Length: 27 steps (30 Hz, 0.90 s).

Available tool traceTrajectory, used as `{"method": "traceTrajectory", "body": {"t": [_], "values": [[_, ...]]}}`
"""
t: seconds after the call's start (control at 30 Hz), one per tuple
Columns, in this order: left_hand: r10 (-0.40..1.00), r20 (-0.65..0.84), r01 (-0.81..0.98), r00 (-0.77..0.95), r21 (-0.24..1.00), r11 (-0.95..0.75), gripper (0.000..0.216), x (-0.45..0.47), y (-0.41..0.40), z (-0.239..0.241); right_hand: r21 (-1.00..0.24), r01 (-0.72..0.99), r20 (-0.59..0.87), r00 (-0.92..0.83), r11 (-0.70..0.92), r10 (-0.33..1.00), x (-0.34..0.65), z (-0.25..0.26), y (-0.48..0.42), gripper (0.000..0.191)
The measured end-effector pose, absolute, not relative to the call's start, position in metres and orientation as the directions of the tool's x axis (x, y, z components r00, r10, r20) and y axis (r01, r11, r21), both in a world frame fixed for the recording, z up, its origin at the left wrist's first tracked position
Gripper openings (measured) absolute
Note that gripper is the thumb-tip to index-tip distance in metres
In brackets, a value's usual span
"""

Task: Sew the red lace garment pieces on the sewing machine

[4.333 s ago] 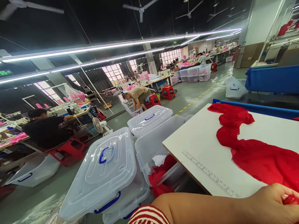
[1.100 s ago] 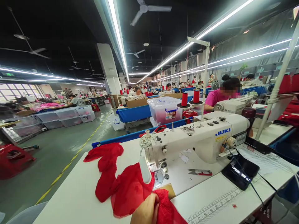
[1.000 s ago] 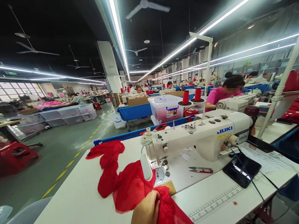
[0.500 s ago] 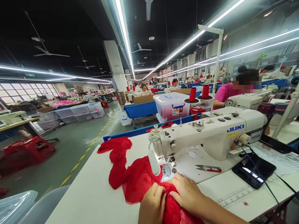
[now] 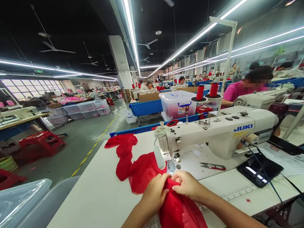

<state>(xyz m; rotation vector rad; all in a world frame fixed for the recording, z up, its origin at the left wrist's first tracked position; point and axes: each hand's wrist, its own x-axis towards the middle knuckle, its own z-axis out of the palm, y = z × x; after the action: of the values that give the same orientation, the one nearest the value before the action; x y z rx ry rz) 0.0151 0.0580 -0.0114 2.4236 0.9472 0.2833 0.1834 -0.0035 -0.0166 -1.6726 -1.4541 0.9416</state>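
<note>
A red sheer fabric (image 5: 133, 164) lies across the white sewing table (image 5: 99, 196) and runs under the needle of a white JUKI sewing machine (image 5: 220, 133). My left hand (image 5: 154, 193) pinches the fabric just in front of the presser foot. My right hand (image 5: 187, 186) grips the same fabric beside it, fingers curled. More red fabric hangs down toward me between my arms.
Red-handled thread snips (image 5: 212, 166) and a dark phone (image 5: 260, 169) lie on the table right of the machine. Two red thread cones (image 5: 206, 91) stand behind it. A clear plastic bin (image 5: 21, 202) sits at lower left. Other people sew at rows of tables beyond.
The view swung from the bins at the left to the sewing machine. My right hand came in and took hold of the red fabric beside my left hand.
</note>
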Motion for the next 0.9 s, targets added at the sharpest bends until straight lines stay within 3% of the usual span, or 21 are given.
{"method": "traceTrajectory", "body": {"t": [0.13, 0.23, 0.33, 0.57, 0.9], "values": [[0.677, -0.058, 0.564, 0.734, 0.608, -0.559, 0.017, 0.021, 0.064, 0.012, -0.872, 0.481, -0.055, 0.091, -0.092, 0.994, 0.184, -0.021, -0.015, 0.027], [0.706, -0.081, 0.596, 0.704, 0.609, -0.524, 0.006, 0.022, 0.069, 0.012, -0.872, 0.480, -0.071, 0.068, -0.095, 0.995, 0.187, -0.026, -0.019, 0.021], [0.733, -0.048, 0.605, 0.678, 0.602, -0.521, 0.008, 0.020, 0.068, 0.006, -0.861, 0.499, -0.083, 0.046, -0.094, 0.996, 0.191, -0.029, -0.018, 0.011], [0.726, 0.108, 0.538, 0.679, 0.599, -0.592, 0.014, 0.020, 0.062, 0.001, -0.799, 0.602, 0.050, 0.089, -0.014, 0.995, 0.182, -0.015, -0.021, 0.012], [0.631, 0.076, 0.481, 0.772, 0.579, -0.659, 0.022, 0.029, 0.075, -0.007, -0.653, 0.755, 0.141, 0.199, -0.060, 0.970, 0.193, -0.020, -0.028, 0.015]]}}
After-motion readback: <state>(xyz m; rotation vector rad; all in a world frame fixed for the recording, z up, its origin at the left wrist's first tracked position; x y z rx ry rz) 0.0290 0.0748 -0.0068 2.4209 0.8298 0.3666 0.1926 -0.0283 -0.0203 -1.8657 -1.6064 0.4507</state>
